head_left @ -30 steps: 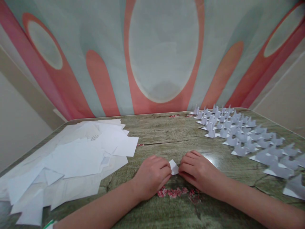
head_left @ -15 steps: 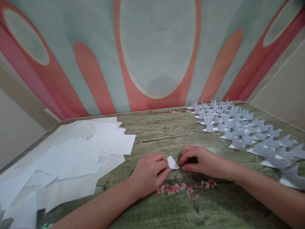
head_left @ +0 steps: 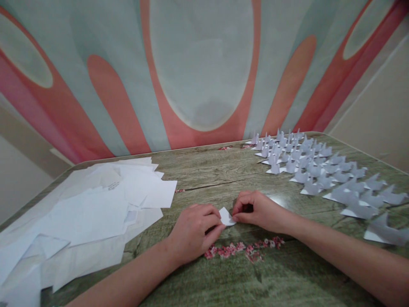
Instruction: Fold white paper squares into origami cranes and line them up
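A small folded piece of white paper [head_left: 226, 217] is held low over the middle of the table, between my two hands. My left hand [head_left: 197, 230] grips its left side, thumb below and fingers curled over the edge. On the other side, my right hand [head_left: 255, 207] pinches the paper's right corner between thumb and fingertips. Its upper point shows between the hands; the left part is hidden behind my left fingers.
A spread heap of white paper sheets [head_left: 92, 204] covers the table's left side. Rows of folded white paper birds [head_left: 315, 170] stand on the right. The wood-patterned tabletop [head_left: 204, 170] carries pink flower prints and meets a patterned wall covering [head_left: 201, 64] at the back.
My right thumb and fingers have closed in on the paper's right corner. The whole view has shifted slightly, so everything appears a little further left.
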A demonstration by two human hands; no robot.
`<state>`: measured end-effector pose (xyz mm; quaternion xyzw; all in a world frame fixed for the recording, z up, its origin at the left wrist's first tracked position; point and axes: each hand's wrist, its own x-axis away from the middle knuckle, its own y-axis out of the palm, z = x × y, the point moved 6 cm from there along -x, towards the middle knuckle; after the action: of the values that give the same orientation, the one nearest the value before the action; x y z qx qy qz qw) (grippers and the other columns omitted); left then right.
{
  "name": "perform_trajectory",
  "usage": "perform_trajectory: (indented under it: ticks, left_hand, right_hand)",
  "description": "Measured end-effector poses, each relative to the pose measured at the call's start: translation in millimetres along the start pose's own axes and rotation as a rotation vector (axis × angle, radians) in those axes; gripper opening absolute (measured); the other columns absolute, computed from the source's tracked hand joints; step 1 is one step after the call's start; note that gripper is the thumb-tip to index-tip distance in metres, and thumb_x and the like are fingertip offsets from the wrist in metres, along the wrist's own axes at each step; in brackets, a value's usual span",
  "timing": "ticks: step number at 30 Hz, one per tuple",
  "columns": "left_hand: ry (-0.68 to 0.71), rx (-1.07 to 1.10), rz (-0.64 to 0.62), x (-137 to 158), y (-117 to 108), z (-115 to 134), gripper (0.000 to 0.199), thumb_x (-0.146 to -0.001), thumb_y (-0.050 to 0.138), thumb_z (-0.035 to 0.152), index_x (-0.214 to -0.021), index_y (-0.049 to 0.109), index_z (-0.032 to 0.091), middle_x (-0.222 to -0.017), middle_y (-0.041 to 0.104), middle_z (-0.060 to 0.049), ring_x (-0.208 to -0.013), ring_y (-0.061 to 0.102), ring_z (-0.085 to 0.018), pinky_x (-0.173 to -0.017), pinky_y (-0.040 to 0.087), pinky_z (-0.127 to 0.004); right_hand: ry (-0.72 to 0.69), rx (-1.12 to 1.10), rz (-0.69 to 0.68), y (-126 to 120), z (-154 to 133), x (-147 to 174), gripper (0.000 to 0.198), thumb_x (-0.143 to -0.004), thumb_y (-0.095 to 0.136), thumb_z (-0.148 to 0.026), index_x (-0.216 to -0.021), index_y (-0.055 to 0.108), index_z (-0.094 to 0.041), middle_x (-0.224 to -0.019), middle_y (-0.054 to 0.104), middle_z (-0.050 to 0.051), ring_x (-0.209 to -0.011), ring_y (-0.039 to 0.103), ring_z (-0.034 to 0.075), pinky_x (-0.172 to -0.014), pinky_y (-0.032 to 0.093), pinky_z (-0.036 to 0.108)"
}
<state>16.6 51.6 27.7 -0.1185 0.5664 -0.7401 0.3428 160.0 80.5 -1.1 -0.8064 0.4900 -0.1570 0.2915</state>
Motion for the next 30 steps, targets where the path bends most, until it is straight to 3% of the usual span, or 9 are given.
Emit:
perform_trajectory:
  ticks: [19, 30]
  left_hand:
    - [-0.033, -0.002, -0.009, -1.5, 2.4, -1.1, 0.018, -0.085, 0.047, 0.025, -0.08, 0.064, 0.019, -0.081, 0.062, -0.002, -0.075, 0.057, -0.013, -0.069, 0.044, -0.024]
    - [-0.079, 0.076, -0.008, -2.3, 2.3, -2.8, 0.018, -0.084, 0.048, 0.022, -0.076, 0.064, 0.018, -0.079, 0.062, -0.003, -0.074, 0.056, -0.014, -0.069, 0.045, -0.024]
  right_hand:
    - [-0.076, 0.139, 0.001, -0.6, -5.9, -0.1, 0.004, -0.07, 0.066, -0.024, -0.069, 0.067, -0.02, -0.066, 0.062, -0.001, -0.069, 0.054, 0.014, -0.064, 0.038, 0.026]
    - [-0.14, 0.156, -0.026, 1.1, -15.2, 6.4, 0.008, -0.069, 0.069, -0.028, -0.076, 0.067, -0.023, -0.08, 0.064, -0.001, -0.081, 0.056, 0.016, -0.08, 0.032, 0.035]
